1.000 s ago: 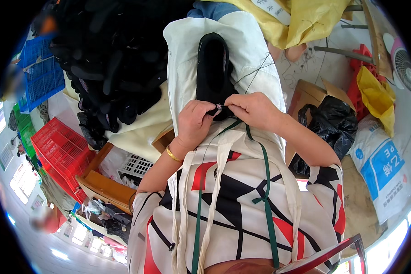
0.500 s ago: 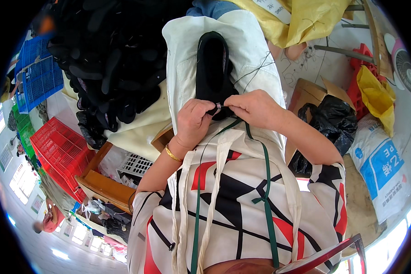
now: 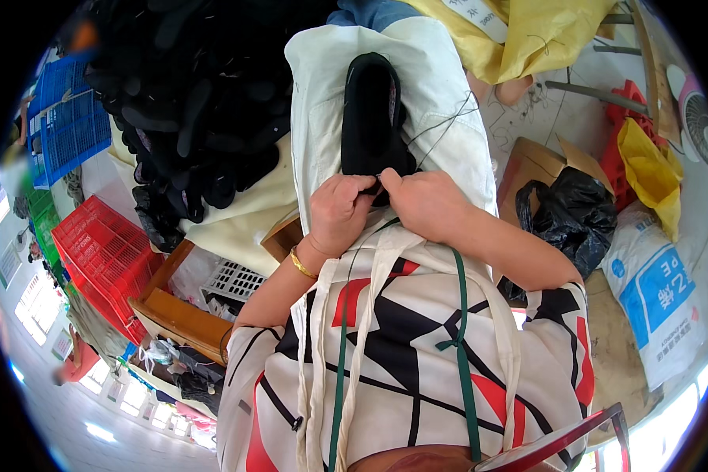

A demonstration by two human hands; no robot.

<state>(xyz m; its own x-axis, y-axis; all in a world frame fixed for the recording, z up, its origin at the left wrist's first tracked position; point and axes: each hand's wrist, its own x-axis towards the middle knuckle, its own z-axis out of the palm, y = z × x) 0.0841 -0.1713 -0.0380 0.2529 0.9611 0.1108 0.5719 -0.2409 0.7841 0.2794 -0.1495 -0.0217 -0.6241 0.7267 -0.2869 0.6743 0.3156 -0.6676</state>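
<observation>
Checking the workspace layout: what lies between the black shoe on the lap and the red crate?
In the head view, between black shoe and red crate lies a heap of black soles on cream cloth.

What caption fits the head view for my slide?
Both hands, left and right, pinch the near end of a black shoe lying on a white-aproned lap.

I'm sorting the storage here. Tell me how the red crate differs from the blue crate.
The red crate lies nearer the person, beside the wooden frame; the blue crate sits farther away, by the heap of black soles. The red crate shows its ribbed side and rim at a tilt; the blue crate shows an open grid face. Both are plastic lattice crates on the person's left.
</observation>
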